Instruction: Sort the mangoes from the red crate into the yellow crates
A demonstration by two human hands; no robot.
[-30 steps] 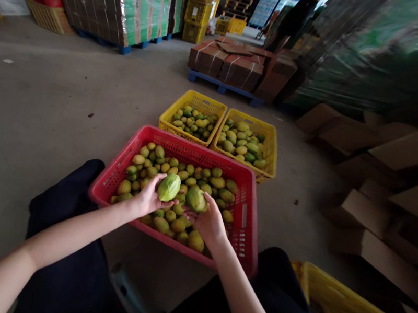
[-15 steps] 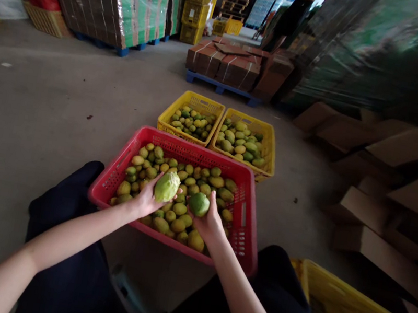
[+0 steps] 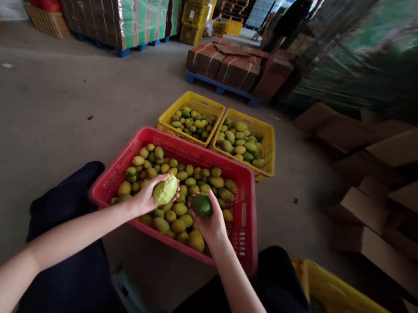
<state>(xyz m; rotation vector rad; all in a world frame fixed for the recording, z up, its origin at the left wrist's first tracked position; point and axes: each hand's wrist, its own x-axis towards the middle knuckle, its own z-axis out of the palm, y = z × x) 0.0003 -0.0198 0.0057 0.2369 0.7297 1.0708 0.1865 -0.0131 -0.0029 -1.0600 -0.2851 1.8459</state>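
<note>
My left hand (image 3: 149, 196) is closed around a pale green, bumpy-skinned lemon (image 3: 165, 190), its lumpy end facing up. In my right hand (image 3: 214, 221) sits a smaller, smooth dark green lemon (image 3: 202, 204), with the thumb along its side. Both hands are held close together above a red plastic crate (image 3: 250, 221). Many yellow-green lemons (image 3: 161, 224) of mixed sizes fill the bottom of that crate, some hidden under my hands and forearms.
Two yellow crates (image 3: 219, 126) of similar fruit stand just beyond the red one. Another yellow crate (image 3: 359, 312) is at my right knee. Cardboard boxes (image 3: 375, 209) lie on the right; a pallet of flattened cartons (image 3: 223, 66) stands behind. A person (image 3: 294, 19) is farther back.
The dark green lemon has turned in my right hand and shows a darker side. The pale lemon has tilted slightly in my left hand. Both hands stay over the red crate.
</note>
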